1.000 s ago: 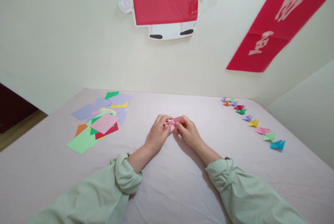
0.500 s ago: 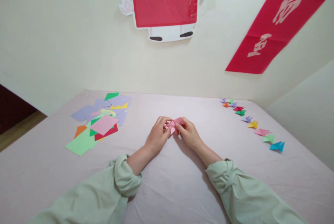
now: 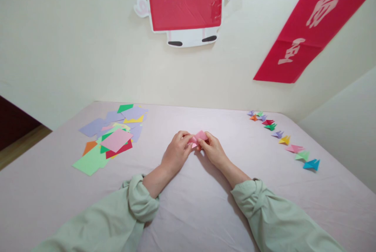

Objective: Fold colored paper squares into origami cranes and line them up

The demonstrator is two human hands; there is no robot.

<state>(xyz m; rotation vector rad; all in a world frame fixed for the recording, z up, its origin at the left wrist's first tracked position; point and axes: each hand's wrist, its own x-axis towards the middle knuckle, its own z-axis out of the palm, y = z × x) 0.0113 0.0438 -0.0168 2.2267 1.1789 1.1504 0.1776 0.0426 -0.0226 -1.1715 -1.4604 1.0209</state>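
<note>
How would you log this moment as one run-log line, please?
left hand: holding folded pink paper | right hand: holding same paper | left: loose coloured sheets | right: folded paper shapes

Looks like matt paper in the pink folded piece (image 3: 201, 135) and loose sheets (image 3: 116, 140), creased cloth in the worktop covering (image 3: 199, 213) (sleeves (image 3: 143, 199) too), glossy finish on the wall decal (image 3: 185, 1).
</note>
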